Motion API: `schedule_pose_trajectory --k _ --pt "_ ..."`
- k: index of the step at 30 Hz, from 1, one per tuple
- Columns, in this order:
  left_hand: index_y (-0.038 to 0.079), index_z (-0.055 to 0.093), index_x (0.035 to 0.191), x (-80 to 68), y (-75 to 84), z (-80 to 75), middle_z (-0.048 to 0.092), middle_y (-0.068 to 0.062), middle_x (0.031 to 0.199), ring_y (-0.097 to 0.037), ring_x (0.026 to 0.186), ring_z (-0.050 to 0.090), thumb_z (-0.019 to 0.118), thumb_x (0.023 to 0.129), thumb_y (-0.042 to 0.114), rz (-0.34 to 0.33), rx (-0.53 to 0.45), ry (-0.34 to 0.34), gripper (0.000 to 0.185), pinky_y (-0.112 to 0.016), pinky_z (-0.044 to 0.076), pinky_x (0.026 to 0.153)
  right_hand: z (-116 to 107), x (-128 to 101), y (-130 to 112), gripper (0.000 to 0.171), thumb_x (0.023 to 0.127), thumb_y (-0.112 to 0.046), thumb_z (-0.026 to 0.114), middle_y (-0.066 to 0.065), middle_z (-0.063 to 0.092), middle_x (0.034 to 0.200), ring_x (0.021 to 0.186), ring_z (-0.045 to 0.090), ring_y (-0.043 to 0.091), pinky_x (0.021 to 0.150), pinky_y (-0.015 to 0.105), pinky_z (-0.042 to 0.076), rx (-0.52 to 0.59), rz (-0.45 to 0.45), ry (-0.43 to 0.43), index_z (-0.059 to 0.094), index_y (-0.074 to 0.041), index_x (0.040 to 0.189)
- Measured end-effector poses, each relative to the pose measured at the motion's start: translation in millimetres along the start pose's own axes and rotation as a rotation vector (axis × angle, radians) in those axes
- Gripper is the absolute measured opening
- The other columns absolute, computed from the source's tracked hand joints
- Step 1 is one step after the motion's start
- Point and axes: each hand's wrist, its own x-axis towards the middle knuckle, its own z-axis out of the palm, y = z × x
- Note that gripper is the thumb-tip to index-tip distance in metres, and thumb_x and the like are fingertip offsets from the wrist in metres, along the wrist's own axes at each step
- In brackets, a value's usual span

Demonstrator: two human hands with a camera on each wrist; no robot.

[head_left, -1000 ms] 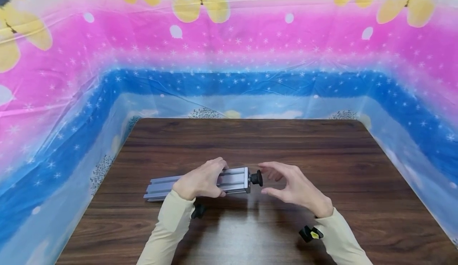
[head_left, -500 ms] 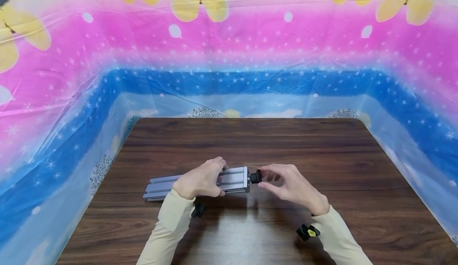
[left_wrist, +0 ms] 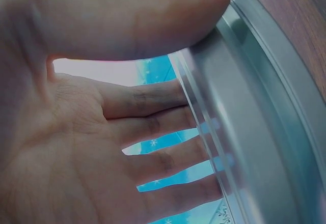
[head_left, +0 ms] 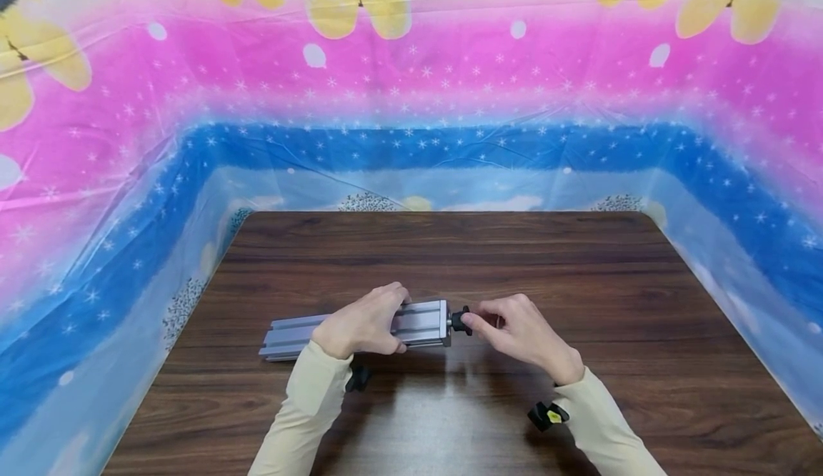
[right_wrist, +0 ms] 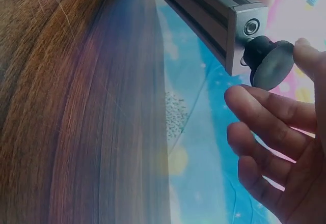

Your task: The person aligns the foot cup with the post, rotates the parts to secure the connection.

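- Since a second before, the right hand [head_left: 524, 333] had closed in from beside the black knob [head_left: 460, 320], where its fingers had stood spread and apart from it, until the fingertips met the knob.
- Left hand [head_left: 361, 324] had stayed where it was, wrapped over the metal bar [head_left: 421, 322], thumb on the near face and fingers over the far edge; that grip was clenched on the bar.
- Seen from the left wrist, the thumb [left_wrist: 153, 18] pressed along the bar [left_wrist: 254, 132] while the fingers curled behind it.
- Right-hand grip was pinching the knob: from the right wrist, the thumb [right_wrist: 308, 56] and the forefinger [right_wrist: 254, 102] lay against the edge of the knob [right_wrist: 270, 61].
- That knob sat at the right end of the bar [right_wrist: 239, 20], just below a round hole in the end face.
- Lengthwise, the bar lay flat on the wooden counter [head_left: 450, 254], toward its near side.
- Beige sleeves [head_left: 302, 412] covered both forearms, nearer the person than the bar.
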Motion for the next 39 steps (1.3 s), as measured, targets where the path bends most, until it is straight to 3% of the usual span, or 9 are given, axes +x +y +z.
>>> schedule_pose_trajectory --k 3,7,10,12,17,23,27,32,39 --pt "-0.003 0.061 0.115 0.2 0.2 0.0 0.055 -0.005 0.098 -0.018 0.083 0.05 0.087 0.072 0.012 0.008 0.004 0.002 0.053 -0.035 0.046 0.077 -1.7 -2.1 0.3 0.032 0.102 -0.036 0.059 -0.021 0.061 0.063 0.048 0.049 -0.003 0.049 0.021 0.04 -0.009 0.043 -0.017 0.07 -0.023 0.076" --pt "-0.004 0.061 0.114 0.2 -0.2 -1.3 0.056 -0.006 0.098 -0.018 0.082 0.051 0.087 0.072 0.012 0.02 0.006 0.007 0.052 -0.033 0.046 0.075 -5.7 -4.9 1.3 0.02 0.094 -0.036 0.071 -0.016 0.068 0.084 0.065 0.059 0.001 0.06 0.024 0.05 0.011 0.006 -0.007 0.073 -0.02 0.107" --pt "-0.003 0.061 0.115 -0.5 -0.2 -2.7 0.055 -0.006 0.096 -0.017 0.081 0.051 0.087 0.072 0.012 0.018 -0.004 0.005 0.052 -0.033 0.046 0.074 -7.6 -5.1 2.3 0.052 0.085 -0.028 0.082 -0.009 0.07 0.107 0.084 0.066 0.008 0.073 0.03 0.056 0.063 -0.089 -0.002 0.063 -0.019 0.133" --pt "-0.003 0.061 0.115 -0.8 -0.1 -3.2 0.055 -0.005 0.096 -0.016 0.08 0.051 0.087 0.073 0.012 0.015 -0.01 0.004 0.052 -0.033 0.046 0.074 -7.7 -4.5 2.5 0.061 0.083 -0.021 0.084 -0.006 0.069 0.114 0.088 0.067 0.011 0.076 0.031 0.057 0.088 -0.145 -0.003 0.059 -0.018 0.138" --pt "-0.003 0.061 0.116 -0.4 -0.2 -2.7 0.055 -0.005 0.096 -0.017 0.08 0.051 0.086 0.073 0.012 0.01 -0.009 0.004 0.052 -0.034 0.046 0.074 -6.3 -3.0 1.2 0.053 0.083 -0.011 0.083 -0.004 0.071 0.107 0.085 0.068 0.011 0.073 0.03 0.058 0.095 -0.182 0.009 0.063 -0.013 0.133" --pt "-0.003 0.061 0.114 -0.3 -0.2 -2.2 0.055 -0.005 0.095 -0.016 0.08 0.051 0.087 0.072 0.011 0.02 0.002 0.011 0.051 -0.034 0.046 0.074 -6.2 -1.9 0.1 0.036 0.088 -0.024 0.08 -0.005 0.074 0.094 0.076 0.067 0.004 0.069 0.028 0.058 0.061 -0.142 0.0 0.07 -0.009 0.119" --pt "-0.002 0.061 0.115 -1.0 0.9 -2.5 0.055 -0.004 0.097 -0.017 0.081 0.051 0.087 0.072 0.012 0.012 -0.008 0.007 0.052 -0.034 0.047 0.075 -4.8 -1.1 0.1 0.024 0.092 -0.028 0.075 -0.009 0.072 0.085 0.071 0.063 -0.001 0.062 0.03 0.056 0.064 -0.101 -0.011 0.073 -0.012 0.109" --pt "-0.002 0.061 0.117 -0.9 0.9 -2.2 0.055 -0.005 0.098 -0.017 0.082 0.051 0.086 0.073 0.012 0.009 -0.013 0.004 0.053 -0.035 0.047 0.076 -2.0 1.1 -0.8 0.014 0.095 -0.032 0.071 -0.015 0.067 0.075 0.061 0.057 -0.003 0.056 0.023 0.051 0.039 -0.055 -0.018 0.072 -0.019 0.093" --pt "-0.002 0.061 0.117 -1.3 1.0 -2.2 0.056 -0.005 0.099 -0.017 0.082 0.051 0.086 0.073 0.012 0.009 -0.012 0.005 0.052 -0.035 0.046 0.076 1.2 1.3 -1.3 0.031 0.101 -0.035 0.061 -0.021 0.062 0.061 0.048 0.051 -0.003 0.048 0.02 0.04 -0.002 0.01 -0.012 0.068 -0.026 0.072"
